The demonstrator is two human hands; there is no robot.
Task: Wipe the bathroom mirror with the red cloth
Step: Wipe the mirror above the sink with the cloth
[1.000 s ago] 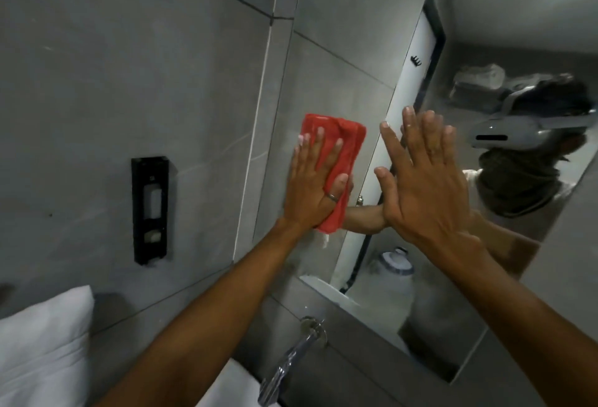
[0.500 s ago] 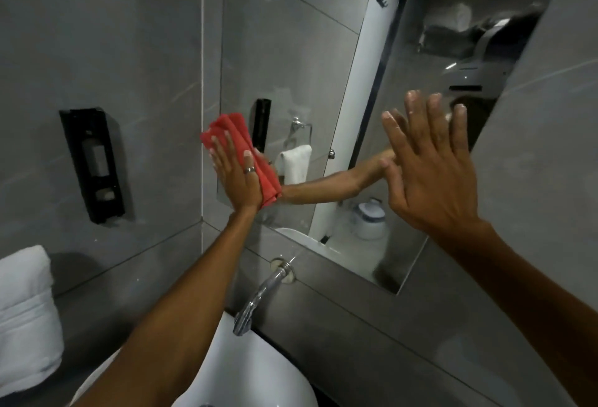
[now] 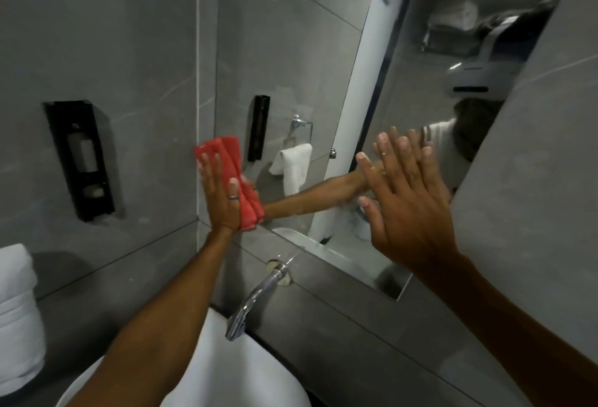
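The bathroom mirror (image 3: 291,60) is set into the grey tiled wall above the sink. My left hand (image 3: 221,196) lies flat on the folded red cloth (image 3: 231,160) and presses it against the mirror's lower left corner; a ring sits on one finger. My right hand (image 3: 406,199) is flat with fingers spread against the mirror's lower right part, holding nothing. Both arms show as reflections in the glass.
A chrome tap (image 3: 255,299) juts from the wall over the white sink (image 3: 226,371). A black dispenser (image 3: 79,160) hangs on the left wall, and a folded white towel (image 3: 16,312) sits at the far left edge.
My left hand slid the red cloth down and left across the mirror to its lower left corner. My right hand stayed flat on the glass. The view tilted downward.
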